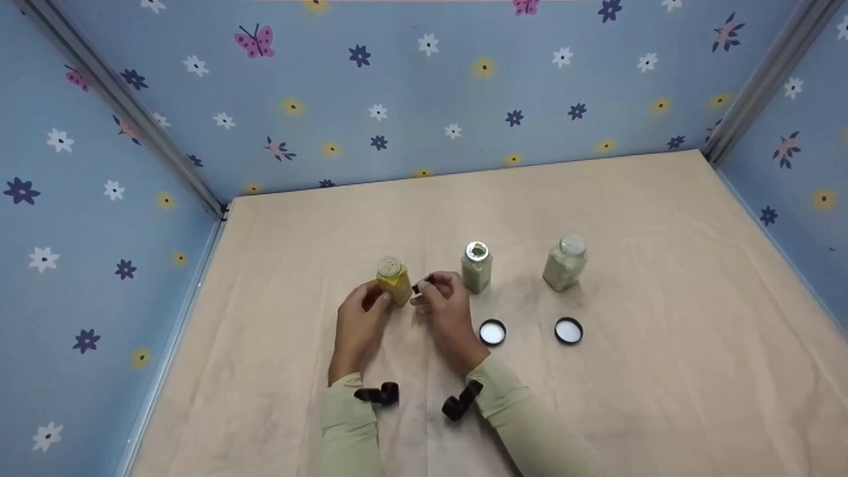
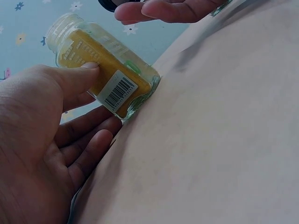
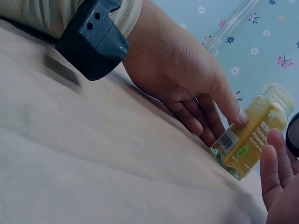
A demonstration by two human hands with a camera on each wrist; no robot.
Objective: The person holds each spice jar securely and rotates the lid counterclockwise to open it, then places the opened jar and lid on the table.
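A glass jar of yellow turmeric powder stands on the table, its perforated sifter top uncovered. My left hand grips its lower part, thumb on the label side and fingers behind, as the left wrist view shows. Just right of the jar, my right hand pinches a black screw lid between thumb and fingers, apart from the jar's neck. The lid is mostly hidden by the fingers in the head view. The label with barcode faces the left wrist camera.
Two jars of pale green powder stand to the right: a nearer one with a silvery, torn-open seal, and a farther one with a whitish top. In front of them lie two black lids, one left, one right, white insides up. Flowered walls enclose the table.
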